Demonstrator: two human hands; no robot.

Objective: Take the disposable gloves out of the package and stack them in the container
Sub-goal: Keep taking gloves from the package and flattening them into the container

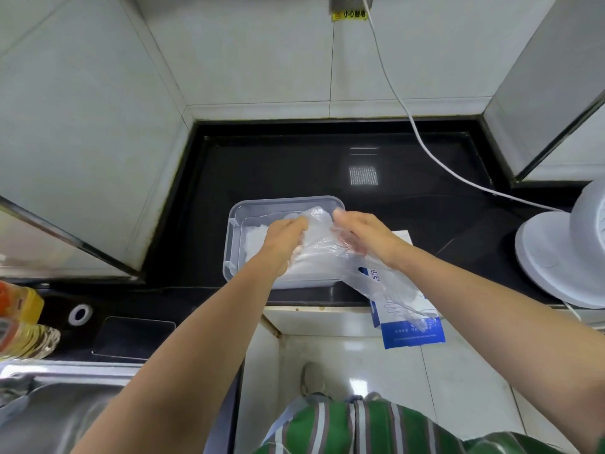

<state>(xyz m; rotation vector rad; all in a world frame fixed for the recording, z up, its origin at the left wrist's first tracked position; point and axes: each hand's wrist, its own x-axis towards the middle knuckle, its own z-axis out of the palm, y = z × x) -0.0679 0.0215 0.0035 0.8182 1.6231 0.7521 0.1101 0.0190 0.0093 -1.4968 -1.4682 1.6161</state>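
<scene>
left hand [284,239] grip curled on gloves [322,247] | right hand [365,237] grip clasps gloves | above container [284,202]

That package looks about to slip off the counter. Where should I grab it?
Grip the package by its blue near end, from the front, I'd say: it juts past the counter edge, free above and below. Clear plastic drapes the middle.

Black glossy countertop [294,165] is set in a tiled corner; clear plastic container [284,200] is placed near its front edge; blue-and-white package [414,335] is laid just right of it, overhanging the edge; white fan base [550,257] is stood far right; white cable [425,149] is trailed across the back; blurred yellow bottle [19,319] is seen far left.
</scene>
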